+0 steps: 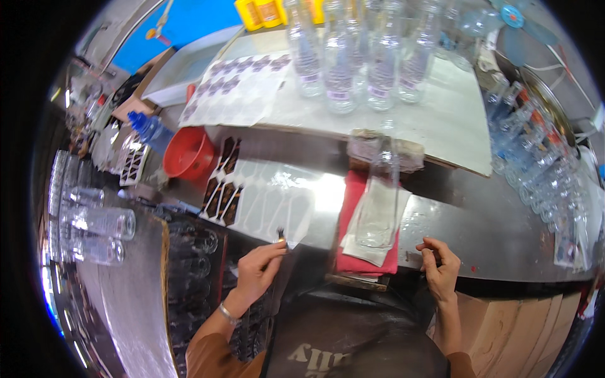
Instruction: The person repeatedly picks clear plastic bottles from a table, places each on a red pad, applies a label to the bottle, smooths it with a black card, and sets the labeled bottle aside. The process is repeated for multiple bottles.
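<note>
A: Position of the bottle?

B: The clear bottle (378,220) lies on its side on a white cloth (378,257), laid over a red pad (348,200). Base toward the person, neck toward a folded cloth (406,156).

A: State of the grip?

B: Left hand (259,269): thumb and fingers pinched together on a small dark piece (281,235), at the near edge of the backing sheet (277,189), where dark labels (232,205) remain on the left. Piece too small to identify. Right hand (440,264): fingers curled, thumb close to them, beside the bottle but apart from it; cannot tell whether the fingertips meet.

A: Expected handling?

B: Judged from looks: bottle light, stiff, smooth, apt to roll or slip; if glass, breakable. Hold the body near the base, or steady the neck. The piece is probably thin and flexible; pinch only its edge, keeping fingers off any sticky face.
</note>
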Tool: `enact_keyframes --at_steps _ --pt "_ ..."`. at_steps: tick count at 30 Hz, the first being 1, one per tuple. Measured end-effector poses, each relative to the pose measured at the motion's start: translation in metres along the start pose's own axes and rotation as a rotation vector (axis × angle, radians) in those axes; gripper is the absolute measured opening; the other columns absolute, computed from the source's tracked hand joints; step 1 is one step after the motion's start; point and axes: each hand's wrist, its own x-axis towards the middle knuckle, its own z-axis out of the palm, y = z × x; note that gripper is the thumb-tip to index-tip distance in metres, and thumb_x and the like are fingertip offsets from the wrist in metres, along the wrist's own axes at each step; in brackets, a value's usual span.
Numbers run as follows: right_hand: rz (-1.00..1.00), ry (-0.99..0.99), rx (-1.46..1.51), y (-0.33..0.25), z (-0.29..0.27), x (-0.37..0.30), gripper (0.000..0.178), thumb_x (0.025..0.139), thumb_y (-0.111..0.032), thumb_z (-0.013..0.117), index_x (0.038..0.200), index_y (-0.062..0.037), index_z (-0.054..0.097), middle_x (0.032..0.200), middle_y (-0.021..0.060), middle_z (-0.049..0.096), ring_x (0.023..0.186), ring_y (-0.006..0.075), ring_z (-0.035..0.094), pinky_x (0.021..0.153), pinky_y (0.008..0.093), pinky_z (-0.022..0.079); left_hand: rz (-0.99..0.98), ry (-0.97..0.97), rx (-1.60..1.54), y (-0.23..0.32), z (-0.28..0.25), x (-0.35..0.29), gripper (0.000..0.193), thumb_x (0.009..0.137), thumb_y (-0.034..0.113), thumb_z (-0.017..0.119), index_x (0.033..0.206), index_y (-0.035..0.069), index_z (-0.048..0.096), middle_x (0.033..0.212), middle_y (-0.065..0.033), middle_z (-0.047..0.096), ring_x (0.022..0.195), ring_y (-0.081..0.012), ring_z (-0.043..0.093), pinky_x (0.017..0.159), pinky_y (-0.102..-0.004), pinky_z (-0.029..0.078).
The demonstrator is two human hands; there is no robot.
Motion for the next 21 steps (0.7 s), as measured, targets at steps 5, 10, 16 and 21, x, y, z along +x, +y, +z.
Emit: enact_keyframes --at_steps 5,10,16,21 --pt "-0.033 0.033 0.004 -0.008 0.001 0.009 0.02 0.091 -0.005 0.069 0.11 0.0003 0.07 0.091 0.0076 0.076 0.061 0.0082 0.058 0.057 0.0237 0.048 -0.41 0.023 -0.785 0.044 0.018 0.079 0.023 0.103 0.01 0.055 0.11 -0.007 0.069 0.121 -0.0171 0.071 0.113 -0.0204 0.067 0.096 -0.0318 0.052" --pt "-0.158 0.036 -0.036 -0.028 0.003 0.018 0.02 0.09 -0.007 0.071 0.11 -0.0022 0.071 0.09 0.0067 0.075 0.058 0.0109 0.058 0.055 0.0257 0.047 0.531 -0.016 -0.181 0.127 0.044 0.148 0.023 0.089 -0.007 0.064 0.11 0.001 0.072 0.131 -0.0186 0.068 0.123 -0.0306 0.065 0.102 -0.0358 0.051" --pt "-0.118 0.01 -0.032 -0.022 -0.001 0.021 0.021 0.09 -0.009 0.071 0.11 -0.0016 0.071 0.092 0.0095 0.075 0.058 0.0126 0.059 0.055 0.0272 0.047 0.868 -0.088 0.209 0.11 0.069 0.135 0.03 0.074 0.0 0.077 0.102 0.007 0.072 0.129 -0.0118 0.069 0.123 -0.0291 0.065 0.098 -0.0401 0.055" --pt "-0.093 -0.154 -0.074 -0.036 0.005 0.04 0.023 0.096 -0.005 0.061 0.117 0.0019 0.067 0.1 0.0073 0.074 0.06 0.0071 0.057 0.057 0.0241 0.049 0.793 -0.259 -0.019 0.11 0.058 0.125 0.023 0.08 0.021 0.079 0.098 0.008 0.073 0.142 -0.0223 0.058 0.141 -0.04 0.047 0.113 -0.0473 0.041"
